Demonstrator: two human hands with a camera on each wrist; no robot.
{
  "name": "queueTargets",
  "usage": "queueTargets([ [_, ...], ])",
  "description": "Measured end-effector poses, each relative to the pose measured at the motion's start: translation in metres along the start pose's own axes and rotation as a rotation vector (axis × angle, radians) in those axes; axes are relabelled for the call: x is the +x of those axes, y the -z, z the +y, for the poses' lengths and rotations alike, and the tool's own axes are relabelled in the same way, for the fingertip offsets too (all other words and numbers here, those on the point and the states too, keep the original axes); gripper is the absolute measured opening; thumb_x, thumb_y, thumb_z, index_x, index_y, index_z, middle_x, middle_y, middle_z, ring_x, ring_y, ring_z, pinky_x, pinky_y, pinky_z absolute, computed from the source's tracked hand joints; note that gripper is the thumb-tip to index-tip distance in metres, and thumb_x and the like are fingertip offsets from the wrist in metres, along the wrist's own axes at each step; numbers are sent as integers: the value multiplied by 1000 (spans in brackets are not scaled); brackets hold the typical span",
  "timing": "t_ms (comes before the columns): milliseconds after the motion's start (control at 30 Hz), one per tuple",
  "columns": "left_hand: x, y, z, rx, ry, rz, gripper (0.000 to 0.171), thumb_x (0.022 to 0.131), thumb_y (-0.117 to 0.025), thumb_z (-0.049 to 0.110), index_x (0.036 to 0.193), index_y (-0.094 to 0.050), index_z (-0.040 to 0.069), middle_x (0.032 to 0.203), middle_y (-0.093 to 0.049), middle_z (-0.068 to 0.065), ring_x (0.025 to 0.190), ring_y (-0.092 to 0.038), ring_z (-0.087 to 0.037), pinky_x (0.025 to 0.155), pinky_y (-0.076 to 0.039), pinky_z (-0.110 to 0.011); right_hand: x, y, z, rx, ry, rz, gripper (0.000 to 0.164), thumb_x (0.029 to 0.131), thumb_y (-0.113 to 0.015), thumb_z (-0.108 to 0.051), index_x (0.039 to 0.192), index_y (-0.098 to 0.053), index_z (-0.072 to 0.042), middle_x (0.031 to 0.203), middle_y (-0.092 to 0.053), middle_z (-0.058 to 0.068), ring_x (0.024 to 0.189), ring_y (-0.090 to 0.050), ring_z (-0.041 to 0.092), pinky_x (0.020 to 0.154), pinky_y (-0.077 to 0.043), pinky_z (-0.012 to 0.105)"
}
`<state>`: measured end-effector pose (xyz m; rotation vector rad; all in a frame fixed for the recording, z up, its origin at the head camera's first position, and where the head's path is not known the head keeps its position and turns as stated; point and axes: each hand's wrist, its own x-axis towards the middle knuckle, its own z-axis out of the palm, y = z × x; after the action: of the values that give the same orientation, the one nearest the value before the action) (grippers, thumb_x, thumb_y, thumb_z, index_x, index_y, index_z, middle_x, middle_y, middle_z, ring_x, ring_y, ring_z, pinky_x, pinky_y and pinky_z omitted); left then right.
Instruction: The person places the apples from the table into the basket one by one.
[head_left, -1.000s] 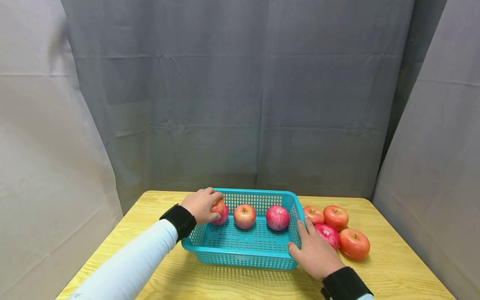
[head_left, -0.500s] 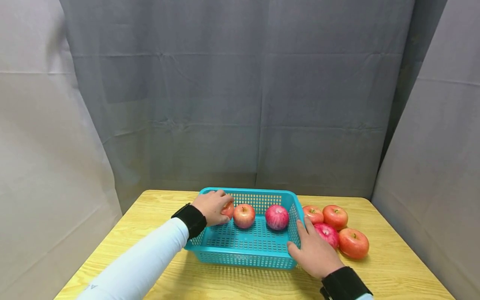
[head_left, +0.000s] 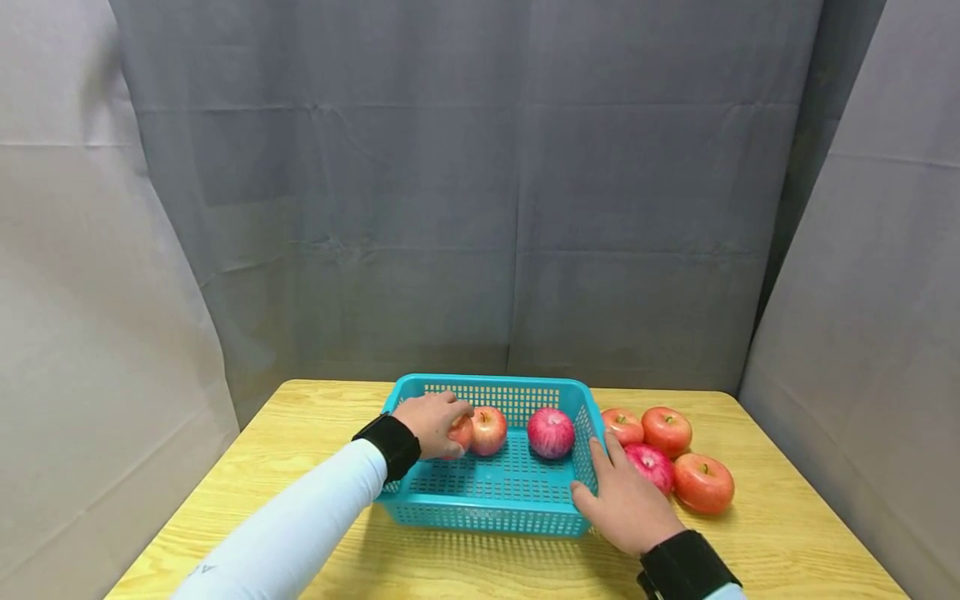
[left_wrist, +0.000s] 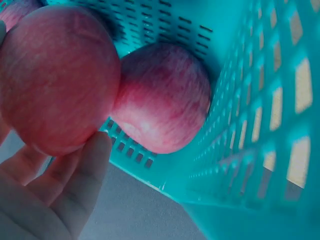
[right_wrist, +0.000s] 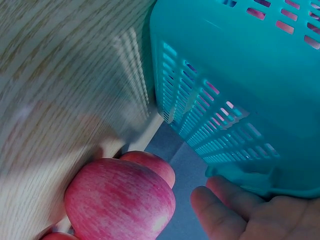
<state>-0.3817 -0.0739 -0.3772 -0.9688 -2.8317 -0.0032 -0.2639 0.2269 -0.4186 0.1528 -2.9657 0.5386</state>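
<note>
My left hand (head_left: 432, 423) reaches into the blue basket (head_left: 480, 502) and grips an apple (head_left: 462, 432) in its left half. A yellowish-red apple (head_left: 490, 430) sits just right of it, and a deep pink apple (head_left: 551, 432) lies farther right. In the left wrist view, the held red apple (left_wrist: 57, 80) rests on the fingertips, and a pink apple (left_wrist: 162, 100) lies behind it by the basket wall; the hand hides that one from the head view. My right hand (head_left: 630, 504) rests at the basket's right rim, with fingers nearly straight.
Outside the basket on the right, several apples (head_left: 703, 483) are clustered on the wooden table (head_left: 780, 533), close beside my right hand. A pink apple (right_wrist: 120, 200) shows below the basket in the right wrist view. Grey cloth (head_left: 420, 208) hangs behind the table.
My left hand has moved right and slightly down with its apple, from the basket's left side to beside the yellowish-red apple. The right hand stays at the rim.
</note>
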Motion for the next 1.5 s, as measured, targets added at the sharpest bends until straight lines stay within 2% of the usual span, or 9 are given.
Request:
queueTargets([
  [167,0,-5,1,-6,-18,-32,54,79,-81,37,129,-66,25,105,-61,3,83,-56,-17,69,-50,-35,-1,0,-1,-8,13,12,81,98,-54,-51,154,-35,4,162,-21,28,137,-43,47,96,-46,66],
  [433,-4,-13,2,15,-79,-46,54,77,-84,38,126,-67,24,101,-60,4,80,-56,-15,77,-51,-34,-1,-2,-3,-5,7,2,81,97,-54,-50,155,-35,4,162,-21,27,137,-43,46,97,-45,65],
  [667,-3,-15,4,-17,-90,-85,53,74,-88,34,123,-67,26,102,-59,3,78,-56,-15,72,-51,-34,-2,-2,-2,-2,1,2,81,97,-55,-50,154,-35,4,162,-21,27,136,-43,47,96,-45,66],
  [900,0,-17,6,-31,-111,-105,45,71,-89,26,109,-65,26,97,-54,5,70,-53,-15,63,-47,-32,-3,-2,-1,-2,-9,-3,81,97,-54,-50,155,-35,3,163,-20,27,135,-44,48,95,-46,67],
  [1133,1,-16,11,-8,-92,-144,54,71,-91,29,119,-66,27,111,-61,0,81,-60,-15,71,-52,-35,-3,-2,0,-10,-12,3,80,98,-53,-51,155,-35,3,163,-20,26,137,-42,48,97,-45,67],
  [1233,1,-17,11,-13,-83,-151,56,71,-91,29,121,-66,26,111,-61,1,83,-60,-15,74,-53,-36,-2,-1,0,-11,-15,1,81,97,-53,-51,155,-35,3,163,-19,26,137,-42,47,96,-45,67],
  [1467,-1,-19,7,-52,-69,-128,56,78,-86,27,129,-66,23,121,-63,0,94,-61,-15,83,-54,-35,-3,-3,1,5,-7,6,81,97,-54,-51,155,-35,2,164,-20,25,134,-45,47,94,-48,65],
  [1500,-2,-18,7,-56,-74,-123,55,78,-86,26,130,-66,22,117,-63,1,92,-61,-15,82,-54,-34,-4,-3,1,10,-4,8,81,97,-54,-51,155,-35,2,164,-20,25,134,-46,47,94,-48,65],
])
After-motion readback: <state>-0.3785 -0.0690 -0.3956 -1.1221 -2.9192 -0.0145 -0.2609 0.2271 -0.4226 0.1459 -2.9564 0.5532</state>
